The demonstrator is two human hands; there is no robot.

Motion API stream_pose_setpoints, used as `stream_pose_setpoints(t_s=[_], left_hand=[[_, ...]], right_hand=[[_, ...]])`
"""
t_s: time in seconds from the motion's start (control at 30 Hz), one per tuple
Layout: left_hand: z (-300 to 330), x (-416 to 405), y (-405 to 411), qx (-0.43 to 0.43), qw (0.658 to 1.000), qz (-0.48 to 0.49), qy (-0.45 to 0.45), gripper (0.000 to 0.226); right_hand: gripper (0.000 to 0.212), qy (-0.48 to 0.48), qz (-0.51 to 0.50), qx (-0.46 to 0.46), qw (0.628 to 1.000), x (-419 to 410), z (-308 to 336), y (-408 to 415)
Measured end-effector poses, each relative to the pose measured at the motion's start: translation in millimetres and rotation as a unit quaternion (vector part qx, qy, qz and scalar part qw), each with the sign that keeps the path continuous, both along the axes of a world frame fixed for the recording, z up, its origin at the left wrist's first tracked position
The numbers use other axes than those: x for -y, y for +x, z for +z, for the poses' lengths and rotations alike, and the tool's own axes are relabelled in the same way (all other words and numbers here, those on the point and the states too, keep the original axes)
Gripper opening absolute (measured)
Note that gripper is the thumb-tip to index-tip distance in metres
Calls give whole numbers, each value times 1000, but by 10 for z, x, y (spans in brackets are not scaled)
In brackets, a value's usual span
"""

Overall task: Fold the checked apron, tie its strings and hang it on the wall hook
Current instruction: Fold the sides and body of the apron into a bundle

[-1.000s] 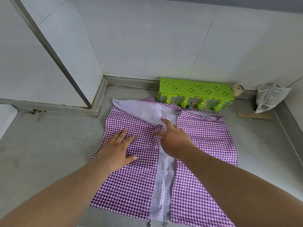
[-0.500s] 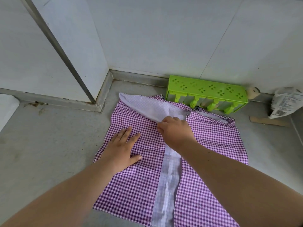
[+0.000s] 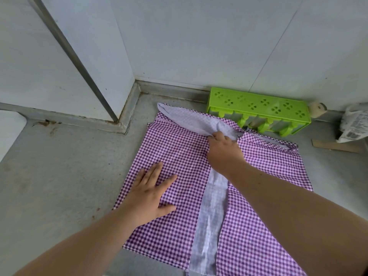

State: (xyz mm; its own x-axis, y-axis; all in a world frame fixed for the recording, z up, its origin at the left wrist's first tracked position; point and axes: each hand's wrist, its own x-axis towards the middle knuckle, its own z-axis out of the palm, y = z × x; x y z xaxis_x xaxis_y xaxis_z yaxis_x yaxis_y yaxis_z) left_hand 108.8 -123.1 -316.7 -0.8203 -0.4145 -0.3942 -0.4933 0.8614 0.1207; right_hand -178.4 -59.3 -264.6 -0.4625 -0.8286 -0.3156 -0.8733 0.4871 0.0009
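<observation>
Both forearms are bare, with no sleeves in view. The left hand (image 3: 148, 198) and right hand (image 3: 224, 151) wear no gloves, rings or watch.

Near hem of the purple-and-white checked cloth apron (image 3: 179, 156): cut off by the bottom edge.
Apron strings: not visible anywhere.
Right hand (image 3: 224, 151) fingertips: tucked under the pale fold, grip unclear.
White printed plastic bag (image 3: 353, 124): cropped at the right edge, print too small to read.
Wall hook: out of view.
</observation>
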Motion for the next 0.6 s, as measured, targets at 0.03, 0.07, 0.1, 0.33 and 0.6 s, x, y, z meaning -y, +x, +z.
stream_pose_setpoints(t_s=[0.03, 0.07, 0.1, 0.33, 0.6], left_hand=[[13, -5, -1, 1, 1000, 3, 2, 99], [28, -12, -2, 4, 1000, 7, 3, 99], [43, -19, -3, 12, 1000, 11, 3, 99], [209, -62, -44, -20, 998, -57, -13, 83], [522, -247, 220, 53, 979, -199, 13, 85]], right_hand=[[63, 9, -11, 3, 1000, 8, -19, 1], [68, 18, -30, 6, 999, 13, -30, -7], [73, 27, -50, 7, 998, 12, -38, -20], [73, -81, 63, -6, 995, -341, 143, 257], [36, -124, -4, -8, 992, -1568, -45, 855]])
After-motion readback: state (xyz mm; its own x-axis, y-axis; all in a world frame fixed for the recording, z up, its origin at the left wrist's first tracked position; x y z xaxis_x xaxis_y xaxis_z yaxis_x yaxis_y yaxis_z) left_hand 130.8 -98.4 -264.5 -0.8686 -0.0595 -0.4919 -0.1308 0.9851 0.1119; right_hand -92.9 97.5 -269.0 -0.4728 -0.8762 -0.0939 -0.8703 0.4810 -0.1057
